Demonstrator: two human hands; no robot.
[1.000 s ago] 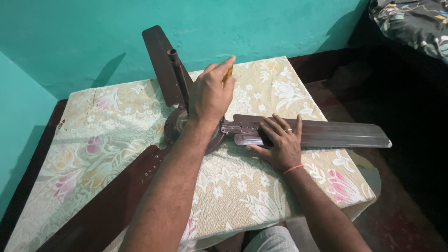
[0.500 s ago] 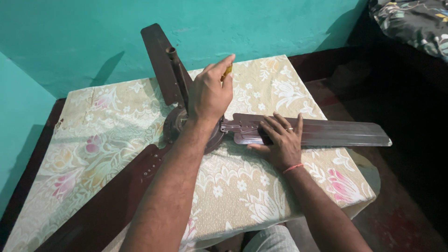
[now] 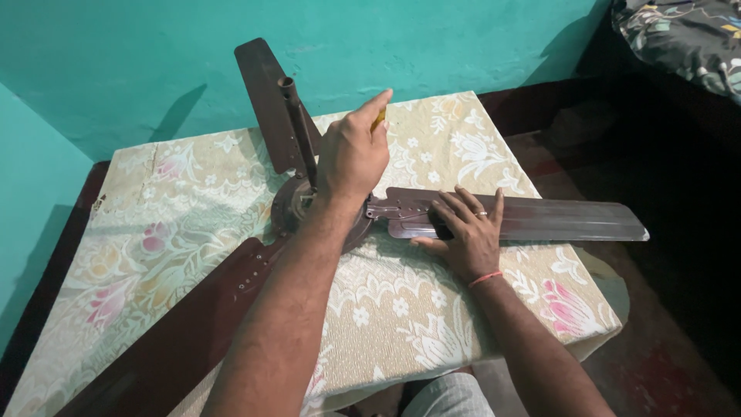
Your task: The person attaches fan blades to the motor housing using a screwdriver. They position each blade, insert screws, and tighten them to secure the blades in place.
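A brown ceiling fan [image 3: 309,205] lies on a tabletop [image 3: 193,201] covered with a floral cloth. The left hand [image 3: 353,158] is closed around a yellow-handled tool [image 3: 379,118], held just above the fan's hub, beside its upright rod [image 3: 299,127]. The right hand [image 3: 465,232] rests open and flat, fingers spread, pressing on the right blade [image 3: 540,220] near where it joins the hub.
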